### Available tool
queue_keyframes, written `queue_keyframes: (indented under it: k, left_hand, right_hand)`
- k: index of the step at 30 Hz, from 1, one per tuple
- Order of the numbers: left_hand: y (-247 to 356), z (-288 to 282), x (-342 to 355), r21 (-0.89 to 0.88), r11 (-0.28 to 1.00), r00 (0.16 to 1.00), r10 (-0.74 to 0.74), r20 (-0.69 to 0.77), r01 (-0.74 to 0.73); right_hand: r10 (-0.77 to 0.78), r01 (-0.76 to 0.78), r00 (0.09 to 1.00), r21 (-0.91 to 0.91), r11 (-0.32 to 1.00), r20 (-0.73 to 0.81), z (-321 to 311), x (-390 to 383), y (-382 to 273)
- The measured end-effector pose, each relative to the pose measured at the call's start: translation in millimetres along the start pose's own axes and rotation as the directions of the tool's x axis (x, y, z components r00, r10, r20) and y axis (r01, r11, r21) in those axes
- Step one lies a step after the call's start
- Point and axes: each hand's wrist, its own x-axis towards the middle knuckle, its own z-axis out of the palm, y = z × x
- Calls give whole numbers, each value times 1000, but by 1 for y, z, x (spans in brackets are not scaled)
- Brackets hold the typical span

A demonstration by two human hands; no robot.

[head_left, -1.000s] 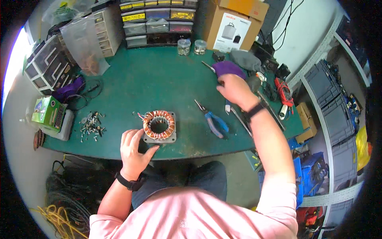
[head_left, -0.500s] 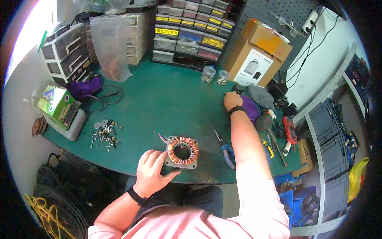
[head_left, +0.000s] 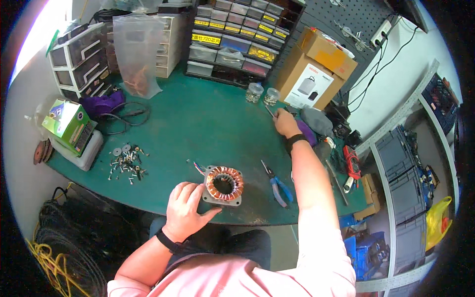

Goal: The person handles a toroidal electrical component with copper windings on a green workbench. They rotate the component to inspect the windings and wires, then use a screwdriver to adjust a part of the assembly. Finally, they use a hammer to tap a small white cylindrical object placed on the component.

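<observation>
Near the front edge of the bench, my left hand [head_left: 184,208] grips the left side of a motor stator [head_left: 238,185]. Its square grey plate carries a ring of copper windings, and thin coloured wires stick out at the far left corner. My right hand [head_left: 287,123] reaches to the far right of the bench, closed around a slim grey stick-like tool [head_left: 269,111] whose exact kind I cannot make out. A purple cloth-like thing [head_left: 307,132] lies partly under that wrist. Long-nose pliers [head_left: 278,185] with blue handles rest to the right of the stator.
Loose screws and washers [head_left: 127,162] lie left on the green bench [head_left: 198,123]. Two small jars [head_left: 254,92] stand before the drawer cabinet [head_left: 232,42]. At right are a cardboard box [head_left: 314,69], a grey rounded thing [head_left: 316,122] and a red meter [head_left: 352,161].
My right hand has moved slightly left and now shows a slim tool in its fingers. The left hand stays on the stator. The whole view has shifted a little.
</observation>
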Motion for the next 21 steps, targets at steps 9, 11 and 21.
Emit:
queue_keyframes:
  k: [9,11,21]
  left_hand:
    - [2,0,1,48,998,998,-38,42,36]
    - [-1,3,-3,75,996,998,-47,37,44]
    - [12,21,-11,153,970,979,-200,46,191]
  right_hand:
    - [-402,458,889,392,798,-220,-115,-115,-64]
    - [-439,495,869,395,774,-229,-126,-136,-68]
    - [-402,336,915,503,796,24,-159,-201,-74]
